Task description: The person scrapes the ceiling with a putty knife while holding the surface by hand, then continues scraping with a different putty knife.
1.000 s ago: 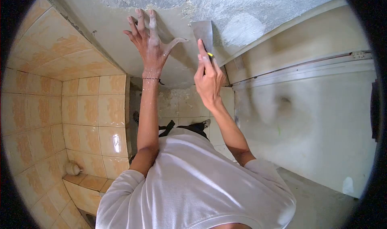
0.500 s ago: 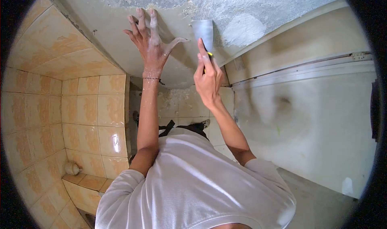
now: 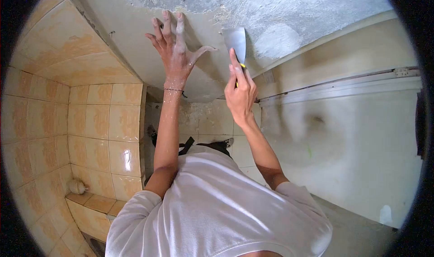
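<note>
My right hand is closed round the handle of a putty knife, its index finger stretched along the wide metal blade. The blade lies at the wall, beside the border between smooth paint and a rough bare grey patch. My left hand rests with spread fingers on the painted wall, left of the blade. Its fingertips reach close to the lower edge of the rough patch. White dust coats the left fingers and wrist. Most of the knife's black and yellow handle is hidden in my right hand.
Orange-cream tiles cover the walls and a ledge on the left. A door-like pale panel with a hinge stands on the right. Below are the tiled floor and my feet. A round whitish object sits on the low left ledge.
In the view, both hands and the putty knife appear slightly further right and lower, along with the wall. The blade is tilted a little differently. My grip on the putty knife is unchanged.
</note>
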`<state>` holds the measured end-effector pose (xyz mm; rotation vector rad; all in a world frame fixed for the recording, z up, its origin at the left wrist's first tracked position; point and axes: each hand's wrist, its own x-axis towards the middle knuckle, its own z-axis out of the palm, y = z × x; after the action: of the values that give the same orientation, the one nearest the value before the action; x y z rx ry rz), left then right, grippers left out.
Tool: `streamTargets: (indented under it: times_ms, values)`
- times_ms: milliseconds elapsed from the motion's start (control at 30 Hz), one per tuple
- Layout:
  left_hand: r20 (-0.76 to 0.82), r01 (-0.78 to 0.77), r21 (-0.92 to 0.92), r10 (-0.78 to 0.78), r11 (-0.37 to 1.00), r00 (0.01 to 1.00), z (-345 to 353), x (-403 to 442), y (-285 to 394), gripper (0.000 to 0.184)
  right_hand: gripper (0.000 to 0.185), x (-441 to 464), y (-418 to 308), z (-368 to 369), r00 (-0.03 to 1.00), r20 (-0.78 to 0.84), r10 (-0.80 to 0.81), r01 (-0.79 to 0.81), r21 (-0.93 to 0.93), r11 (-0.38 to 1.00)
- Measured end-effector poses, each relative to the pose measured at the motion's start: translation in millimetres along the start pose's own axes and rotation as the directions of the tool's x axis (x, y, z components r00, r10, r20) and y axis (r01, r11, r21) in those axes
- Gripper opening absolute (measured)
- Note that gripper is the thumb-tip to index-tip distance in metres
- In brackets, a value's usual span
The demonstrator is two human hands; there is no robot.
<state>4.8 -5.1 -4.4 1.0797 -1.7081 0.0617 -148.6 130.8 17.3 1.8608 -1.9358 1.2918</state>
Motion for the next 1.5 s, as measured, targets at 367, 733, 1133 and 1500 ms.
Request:
streamTargets:
  times_ms: [367,733,1133,1500]
  values:
    - [-0.021,-0.035,-0.002,0.035,0.999,0.999,1.8,0.7,1.7,0.122,0.054,-0.2,-4.9,-1.5,1.0,-0.011,0.017,-0.017,0.051,0.999]
    - [-0.037,-0.036,-0.052,0.034,0.998,0.999,1.7,2.0,1.4,0.123,0.053,0.9,-4.9,-12.7,0.999,0.014,0.045,-0.045,-0.011,0.999]
    - [-0.008,-0.031,-0.051,0.031,0.998,0.999,2.0,1.5,-0.6,0.122,0.06,-1.6,4.4,-5.0,0.999,-0.02,-0.025,0.025,0.008,1.0]
    - [-0.028,-0.05,-0.036,0.049,0.998,0.998,3.9,-0.9,-1.9,0.125,0.059,-6.1,3.7,-15.8,0.999,0.018,0.028,-0.028,-0.032,0.999]
